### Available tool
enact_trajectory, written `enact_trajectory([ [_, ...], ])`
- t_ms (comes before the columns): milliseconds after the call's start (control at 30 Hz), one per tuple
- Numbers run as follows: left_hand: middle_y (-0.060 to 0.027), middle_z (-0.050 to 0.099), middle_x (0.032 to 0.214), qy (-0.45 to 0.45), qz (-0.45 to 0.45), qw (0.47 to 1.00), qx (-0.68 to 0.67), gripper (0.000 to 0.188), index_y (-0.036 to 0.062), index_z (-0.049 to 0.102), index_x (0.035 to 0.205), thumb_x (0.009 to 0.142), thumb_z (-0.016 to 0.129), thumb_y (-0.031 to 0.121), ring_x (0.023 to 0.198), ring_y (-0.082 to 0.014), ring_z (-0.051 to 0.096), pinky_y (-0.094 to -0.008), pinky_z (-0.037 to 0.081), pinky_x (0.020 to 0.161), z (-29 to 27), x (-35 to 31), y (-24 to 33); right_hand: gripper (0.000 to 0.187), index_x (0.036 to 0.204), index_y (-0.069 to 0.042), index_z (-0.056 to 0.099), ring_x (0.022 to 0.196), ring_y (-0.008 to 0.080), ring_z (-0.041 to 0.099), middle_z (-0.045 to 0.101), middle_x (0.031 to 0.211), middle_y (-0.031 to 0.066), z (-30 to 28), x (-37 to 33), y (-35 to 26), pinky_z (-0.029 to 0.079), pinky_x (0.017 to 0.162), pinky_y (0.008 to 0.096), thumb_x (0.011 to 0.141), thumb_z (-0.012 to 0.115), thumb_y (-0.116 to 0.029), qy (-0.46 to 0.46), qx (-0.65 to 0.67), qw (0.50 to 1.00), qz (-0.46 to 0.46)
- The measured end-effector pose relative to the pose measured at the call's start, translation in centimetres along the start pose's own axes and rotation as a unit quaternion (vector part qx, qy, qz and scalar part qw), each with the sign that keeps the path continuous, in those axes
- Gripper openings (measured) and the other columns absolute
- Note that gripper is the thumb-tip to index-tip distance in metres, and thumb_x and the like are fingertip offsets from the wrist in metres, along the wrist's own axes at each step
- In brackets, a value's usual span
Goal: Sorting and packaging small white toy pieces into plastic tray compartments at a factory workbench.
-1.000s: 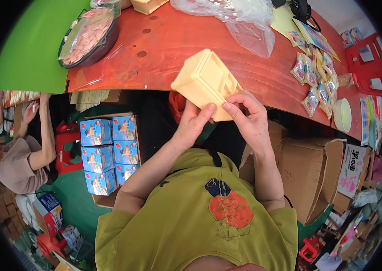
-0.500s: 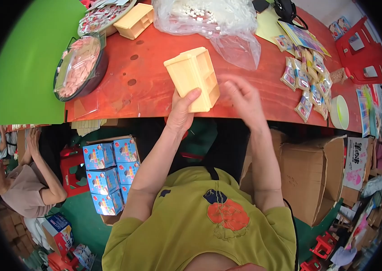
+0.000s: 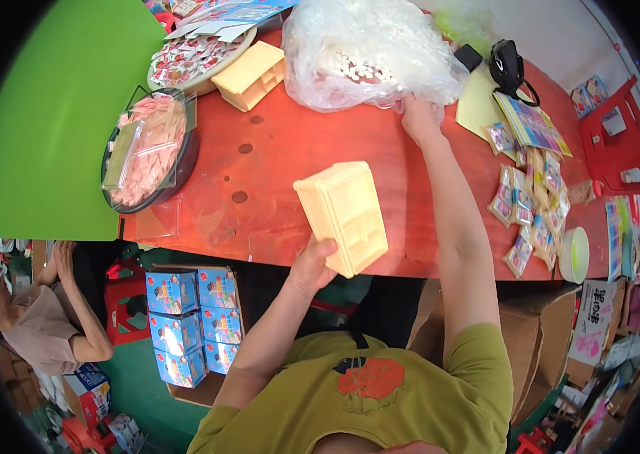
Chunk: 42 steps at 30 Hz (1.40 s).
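Note:
My left hand (image 3: 312, 266) is closed around the lower end of a pale yellow plastic compartment box (image 3: 341, 204), thumb on its side. The box is tilted above the table's near edge, and its divided face shows shallow compartments. Stretched far forward, my right hand (image 3: 420, 125) is at the near right edge of a large clear plastic bag (image 3: 395, 45). Small white pieces (image 3: 361, 68) lie in the bag. The fingers of that hand are partly covered by the plastic, so whether they grip anything is hidden.
On the red table (image 3: 259, 166) stand a second yellow box (image 3: 252, 74), a dark basin of pink pieces (image 3: 155, 151) and a tray of small packets (image 3: 195, 64). Wrapped packets (image 3: 520, 193) and a pale bowl (image 3: 574, 256) lie right. Blue cartons (image 3: 176, 329) stand below; a person (image 3: 43, 325) sits left.
My right hand has moved from beside the box forward to the plastic bag. The left hand still holds the box, now lower in view. The whole view has shifted.

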<state>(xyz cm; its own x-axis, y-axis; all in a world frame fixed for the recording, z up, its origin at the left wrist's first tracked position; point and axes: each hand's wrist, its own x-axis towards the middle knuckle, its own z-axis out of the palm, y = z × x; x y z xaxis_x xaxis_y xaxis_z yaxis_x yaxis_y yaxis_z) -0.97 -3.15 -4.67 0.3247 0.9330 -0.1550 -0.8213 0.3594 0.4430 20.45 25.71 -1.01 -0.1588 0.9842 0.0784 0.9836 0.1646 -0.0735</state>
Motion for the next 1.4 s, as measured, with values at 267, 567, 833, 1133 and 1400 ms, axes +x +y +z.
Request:
enact_trajectory([
  [267, -0.0092, 0.052, 0.140, 0.018, -0.022, 0.998, -0.062, 0.090, 0.0063, 0.033, 0.148, 0.076, 0.083, 0.026, 0.129, -0.0246, 0.053, -0.0400, 0.047, 0.107, -0.7, -0.1, 0.1, 0.028, 0.115, 0.003, 0.059, 0.114, 0.0424, 0.057, 0.058, 0.123, 0.0277, -1.9, 0.1, -1.6, 0.046, 0.096, 0.0506, 0.092, 0.054, -0.013, -0.047, 0.016, 0.999, 0.015],
  [567, -0.0129, 0.046, 0.149, 0.052, 0.021, 0.997, -0.046, 0.083, 0.0047, 0.033, 0.150, 0.085, 0.077, 0.031, 0.137, -0.0309, 0.045, -0.0473, 0.036, 0.116, 1.1, 0.4, 0.2, 0.020, 0.105, 0.002, 0.067, 0.085, 0.0200, 0.064, 0.068, 0.097, 0.0100, -5.9, -13.9, -3.2, 0.051, 0.081, 0.0311, 0.091, 0.067, -0.012, 0.110, 0.429, 0.894, -0.067],
  [833, -0.0116, 0.054, 0.132, 0.048, 0.110, 0.988, 0.099, 0.071, 0.0041, 0.036, 0.143, 0.086, 0.076, 0.021, 0.122, -0.0225, 0.056, -0.0383, 0.048, 0.103, 4.5, 0.1, 0.2, 0.014, 0.095, 0.003, 0.068, 0.080, 0.0100, 0.058, 0.061, 0.092, 0.0026, -8.1, -25.3, -8.9, 0.048, 0.070, 0.0243, 0.088, 0.073, -0.008, -0.059, 0.551, 0.832, -0.042],
  [1133, -0.0098, 0.055, 0.129, 0.064, 0.120, 0.980, 0.147, 0.070, 0.0055, 0.038, 0.140, 0.082, 0.077, 0.007, 0.119, -0.0202, 0.057, -0.0369, 0.049, 0.101, 5.7, -0.4, -0.2, 0.005, 0.088, 0.002, 0.066, 0.074, 0.0080, 0.054, 0.060, 0.086, 0.0026, -5.8, -28.0, -9.8, 0.044, 0.065, 0.0217, 0.088, 0.069, -0.001, 0.068, 0.637, 0.767, -0.017],
  [1400, -0.0104, 0.053, 0.131, 0.051, 0.101, 0.985, 0.130, 0.072, 0.0047, 0.037, 0.141, 0.083, 0.078, 0.017, 0.121, -0.0214, 0.055, -0.0378, 0.049, 0.101, 6.9, 1.9, -1.5, 0.009, 0.086, 0.001, 0.062, 0.071, 0.0050, 0.051, 0.057, 0.083, -0.0007, -7.2, -28.2, -8.6, 0.041, 0.062, 0.0209, 0.092, 0.066, -0.004, 0.162, 0.591, 0.789, 0.053],
])
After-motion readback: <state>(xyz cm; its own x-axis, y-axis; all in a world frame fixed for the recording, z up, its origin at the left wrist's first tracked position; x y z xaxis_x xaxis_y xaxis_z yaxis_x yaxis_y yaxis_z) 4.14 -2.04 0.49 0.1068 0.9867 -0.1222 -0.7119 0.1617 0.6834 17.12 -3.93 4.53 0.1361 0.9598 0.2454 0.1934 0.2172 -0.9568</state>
